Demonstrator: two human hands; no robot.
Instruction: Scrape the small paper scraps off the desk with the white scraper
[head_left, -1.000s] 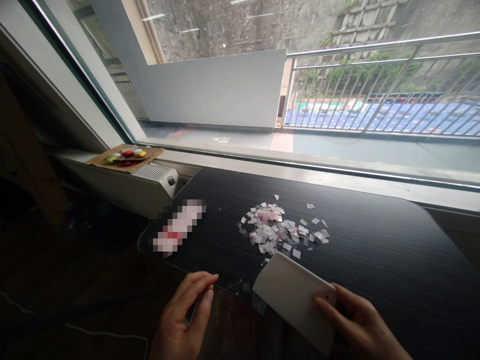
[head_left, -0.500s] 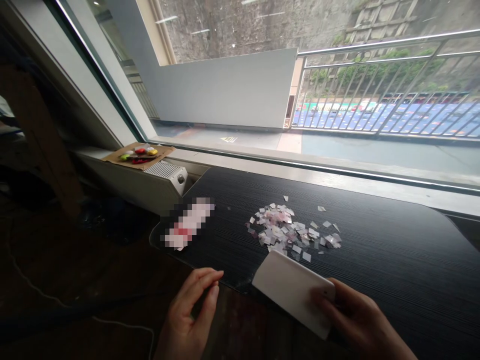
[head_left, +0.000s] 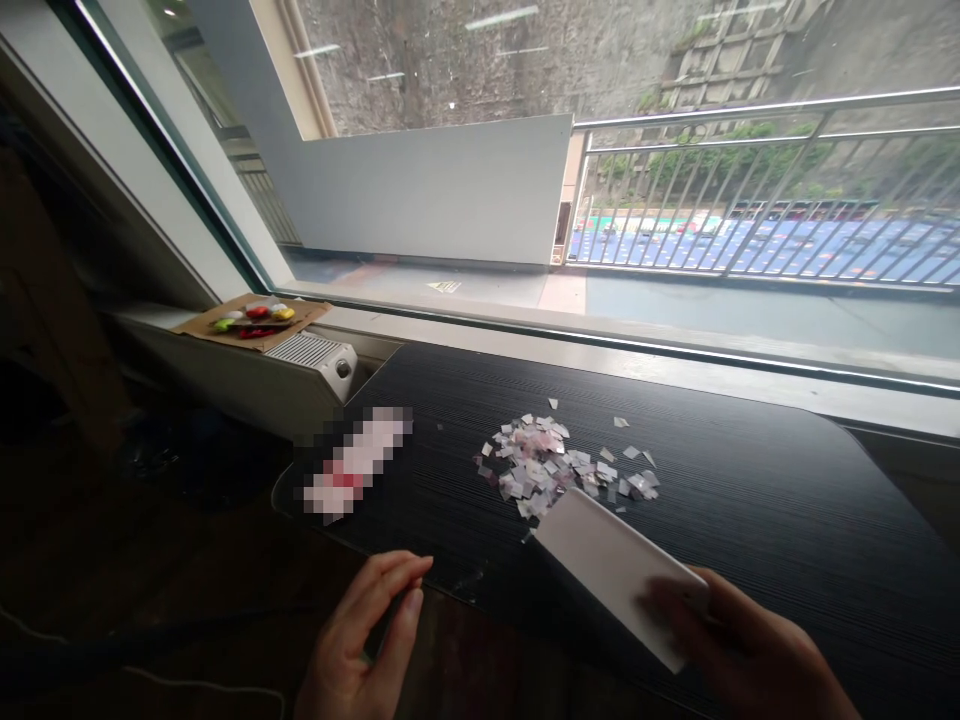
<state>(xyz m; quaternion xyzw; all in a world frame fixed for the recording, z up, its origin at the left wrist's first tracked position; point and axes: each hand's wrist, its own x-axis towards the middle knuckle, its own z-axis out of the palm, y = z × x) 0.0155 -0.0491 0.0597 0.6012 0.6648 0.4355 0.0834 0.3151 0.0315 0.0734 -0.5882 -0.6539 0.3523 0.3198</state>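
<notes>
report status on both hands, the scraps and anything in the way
Left hand by table, nothing visible in it. Right hand gripping flat white piece. Scraps heaped on table just beyond it. Blurred pinkish item off left, apart from heap.

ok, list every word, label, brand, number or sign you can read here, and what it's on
No text is legible.
Triangular marking beyond the window: too small and blurred to read.
Pink-and-red item on the black table: pixelated, any print unreadable.
White flat object in the right hand: no lettering visible.
Scraps: too small to tell.
</notes>
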